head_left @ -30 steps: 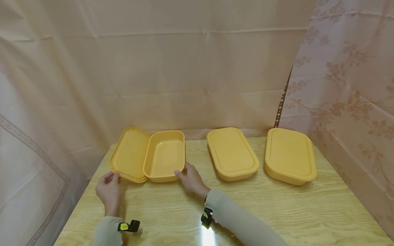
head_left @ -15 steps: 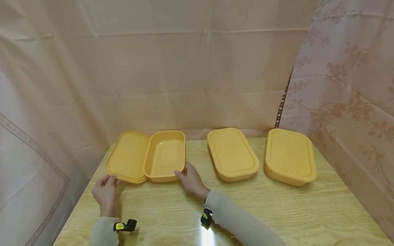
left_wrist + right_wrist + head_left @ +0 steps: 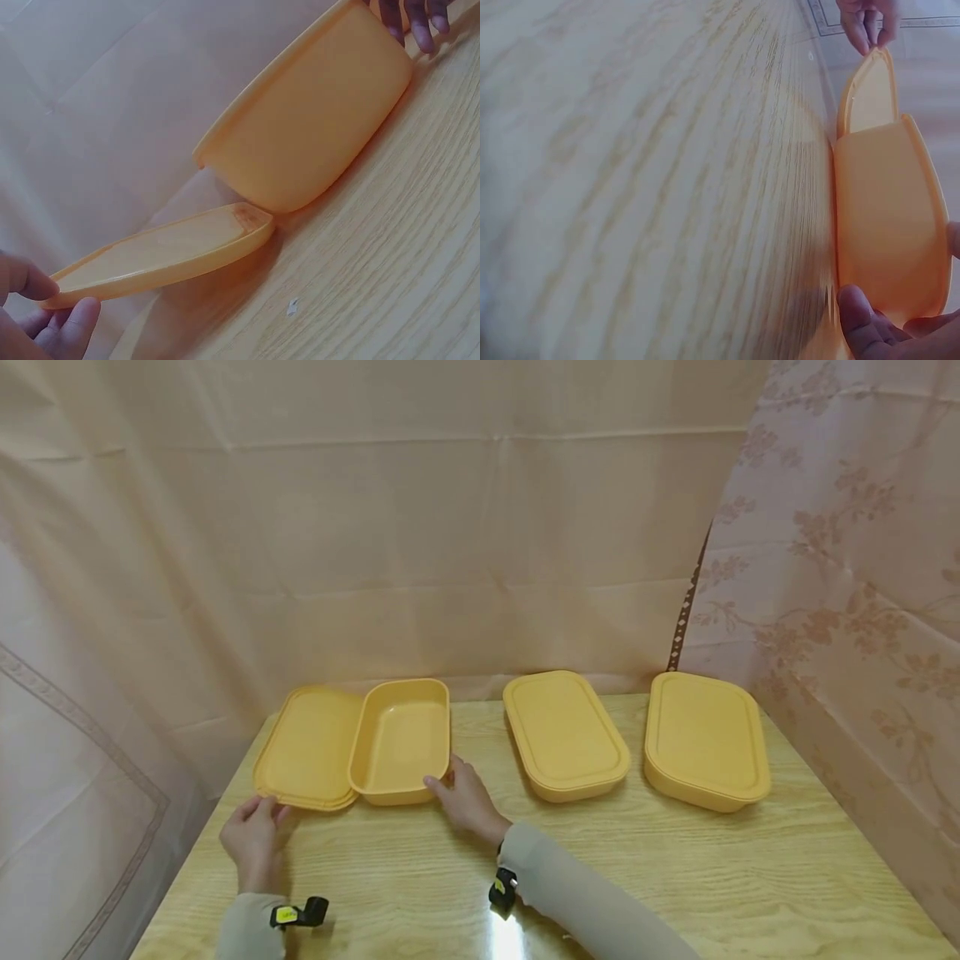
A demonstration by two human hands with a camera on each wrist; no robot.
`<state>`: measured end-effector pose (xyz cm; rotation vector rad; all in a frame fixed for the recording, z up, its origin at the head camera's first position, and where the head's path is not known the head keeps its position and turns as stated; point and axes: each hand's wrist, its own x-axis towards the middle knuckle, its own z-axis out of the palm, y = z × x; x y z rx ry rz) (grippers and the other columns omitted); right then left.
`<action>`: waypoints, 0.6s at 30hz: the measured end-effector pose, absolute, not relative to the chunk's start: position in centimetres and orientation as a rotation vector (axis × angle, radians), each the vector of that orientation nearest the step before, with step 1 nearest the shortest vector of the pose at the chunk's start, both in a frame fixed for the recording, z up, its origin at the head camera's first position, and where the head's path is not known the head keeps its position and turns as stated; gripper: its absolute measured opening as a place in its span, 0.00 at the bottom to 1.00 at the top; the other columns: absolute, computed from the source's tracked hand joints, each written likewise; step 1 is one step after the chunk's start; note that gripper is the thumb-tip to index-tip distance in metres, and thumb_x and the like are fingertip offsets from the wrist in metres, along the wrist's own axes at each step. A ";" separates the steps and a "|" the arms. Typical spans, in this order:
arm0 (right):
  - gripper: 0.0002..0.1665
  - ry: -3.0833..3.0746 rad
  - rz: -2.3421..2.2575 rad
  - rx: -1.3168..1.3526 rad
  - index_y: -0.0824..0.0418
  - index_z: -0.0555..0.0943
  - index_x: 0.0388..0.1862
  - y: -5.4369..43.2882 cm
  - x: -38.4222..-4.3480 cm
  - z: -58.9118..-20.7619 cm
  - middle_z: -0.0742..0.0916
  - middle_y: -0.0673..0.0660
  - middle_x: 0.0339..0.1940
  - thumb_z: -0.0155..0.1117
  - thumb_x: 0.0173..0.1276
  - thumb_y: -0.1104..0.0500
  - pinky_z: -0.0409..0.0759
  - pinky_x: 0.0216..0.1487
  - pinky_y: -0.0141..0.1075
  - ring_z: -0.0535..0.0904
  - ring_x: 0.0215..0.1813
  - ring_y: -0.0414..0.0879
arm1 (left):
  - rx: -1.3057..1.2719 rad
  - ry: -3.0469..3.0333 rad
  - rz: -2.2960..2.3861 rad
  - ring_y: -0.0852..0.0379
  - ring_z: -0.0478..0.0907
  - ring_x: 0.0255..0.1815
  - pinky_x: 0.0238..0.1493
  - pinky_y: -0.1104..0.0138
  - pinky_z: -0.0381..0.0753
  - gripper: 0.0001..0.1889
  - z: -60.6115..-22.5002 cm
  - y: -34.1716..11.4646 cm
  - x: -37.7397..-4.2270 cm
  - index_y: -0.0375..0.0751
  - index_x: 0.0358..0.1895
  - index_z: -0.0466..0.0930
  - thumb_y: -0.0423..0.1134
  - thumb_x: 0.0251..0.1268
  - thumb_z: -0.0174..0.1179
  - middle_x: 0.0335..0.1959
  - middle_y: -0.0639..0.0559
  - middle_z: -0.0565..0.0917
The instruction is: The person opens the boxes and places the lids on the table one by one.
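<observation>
A yellow lid (image 3: pixel 309 747) lies at the far left, its underside up. My left hand (image 3: pixel 251 841) pinches its near left corner between thumb and fingers. In the left wrist view the lid (image 3: pixel 165 251) slants, its held end off the table and its other end low against the box. Right beside it stands a yellow lunch box (image 3: pixel 401 739), uncovered, with nothing inside. My right hand (image 3: pixel 468 797) holds the box by its near right corner, thumb at the rim. The right wrist view shows those fingers (image 3: pixel 859 319) around the box end.
Two more yellow boxes with lids on, the middle one (image 3: pixel 567 735) and the right one (image 3: pixel 707 741), stand toward the back of the wooden table (image 3: pixel 405 877). A beige curtain (image 3: pixel 465 552) hangs behind the table. A tiny pale scrap (image 3: pixel 292 307) lies on the wood.
My left hand has moved slightly left and toward me, tipping the lid outward and lower, flatter to the table. My right hand and the box have stayed in place.
</observation>
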<state>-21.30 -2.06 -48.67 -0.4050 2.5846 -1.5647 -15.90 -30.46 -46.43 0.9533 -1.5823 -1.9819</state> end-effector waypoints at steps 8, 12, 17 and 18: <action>0.26 2.597 -1.559 -0.412 0.60 0.72 0.64 -2.0 -21.4 -48.9 0.80 0.59 0.53 0.57 0.74 0.47 0.74 0.58 0.48 0.74 0.56 0.50 | 1.030 -1.489 -2.085 0.69 0.80 0.27 0.40 0.74 0.84 0.07 -46.6 -31.2 -15.6 0.41 0.46 0.70 0.33 0.69 0.54 0.38 0.56 0.73; 0.26 2.597 -1.555 -0.417 0.60 0.72 0.63 -2.0 -21.4 -49.0 0.80 0.58 0.51 0.57 0.73 0.47 0.74 0.55 0.47 0.74 0.54 0.49 | 1.052 -1.485 -2.095 0.69 0.80 0.28 0.40 0.75 0.84 0.07 -46.6 -31.5 -15.6 0.41 0.47 0.69 0.33 0.69 0.54 0.37 0.57 0.74; 0.26 2.592 -1.570 -0.425 0.61 0.73 0.62 -1.9 -21.4 -49.1 0.81 0.59 0.49 0.57 0.73 0.47 0.75 0.53 0.47 0.75 0.52 0.50 | 1.078 -1.479 -2.112 0.70 0.78 0.33 0.42 0.77 0.83 0.08 -46.9 -31.9 -15.7 0.45 0.49 0.68 0.35 0.70 0.53 0.44 0.55 0.70; 0.26 2.590 -1.575 -0.423 0.62 0.73 0.62 -1.9 -21.4 -49.1 0.81 0.59 0.49 0.57 0.73 0.47 0.75 0.53 0.47 0.75 0.51 0.50 | 1.085 -1.469 -2.118 0.70 0.78 0.34 0.42 0.77 0.83 0.09 -47.0 -32.0 -15.7 0.45 0.50 0.68 0.35 0.70 0.53 0.45 0.54 0.69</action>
